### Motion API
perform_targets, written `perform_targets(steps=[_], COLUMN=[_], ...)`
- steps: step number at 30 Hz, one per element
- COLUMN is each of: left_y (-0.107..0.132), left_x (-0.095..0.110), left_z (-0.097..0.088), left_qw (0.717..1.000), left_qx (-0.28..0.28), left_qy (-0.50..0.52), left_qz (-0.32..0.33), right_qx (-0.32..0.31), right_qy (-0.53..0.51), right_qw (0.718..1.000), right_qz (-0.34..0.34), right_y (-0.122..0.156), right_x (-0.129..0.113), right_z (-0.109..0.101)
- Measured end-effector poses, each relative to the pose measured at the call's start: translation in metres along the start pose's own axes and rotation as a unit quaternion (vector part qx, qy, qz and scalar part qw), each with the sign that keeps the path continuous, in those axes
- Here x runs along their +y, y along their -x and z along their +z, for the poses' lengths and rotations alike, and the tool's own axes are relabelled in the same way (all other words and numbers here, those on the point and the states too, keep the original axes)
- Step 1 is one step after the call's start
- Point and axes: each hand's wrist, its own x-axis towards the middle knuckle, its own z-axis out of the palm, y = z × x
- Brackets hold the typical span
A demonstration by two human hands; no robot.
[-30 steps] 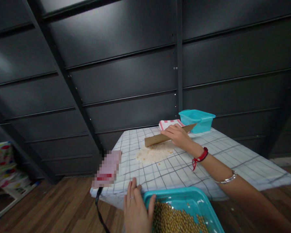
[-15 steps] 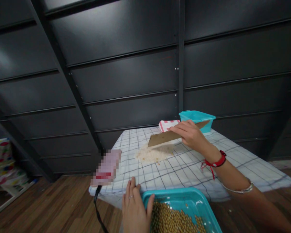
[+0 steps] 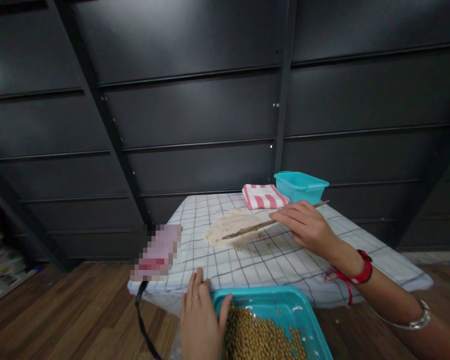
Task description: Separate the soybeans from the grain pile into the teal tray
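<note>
Currently, turquoise tray (image 3: 290, 311) contains beans (image 3: 257, 335), left hand (image 3: 202, 315) clasping its rim; right hand (image 3: 309, 225) grips cardboard (image 3: 247, 230) over cloth-covered counter (image 3: 200, 257); panelled wall (image 3: 210, 115) behind.

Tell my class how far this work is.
Looks done: beans fill part of the front tray, by the left hand. In hand: the right hand holds a brown strip at the pale heap. Apparently left: that heap and scattered bits lie on the checked cloth.
</note>
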Motion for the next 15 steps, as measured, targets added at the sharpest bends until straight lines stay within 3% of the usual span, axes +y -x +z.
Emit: perform_targets(steps=[8,15], left_y=[0.000,0.001], left_x=[-0.002,-0.002], left_z=[-0.001,-0.002], left_qw=[1.000,1.000], left_qx=[-0.009,0.003], left_qy=[0.007,-0.001], left_qz=[0.002,0.010], right_qx=[-0.033,-0.059], right_qy=[0.071,0.057], right_qw=[0.997,0.996], right_qz=[0.018,0.017], right_y=[0.025,0.036], right_x=[0.016,0.017], right_z=[0.001,-0.007])
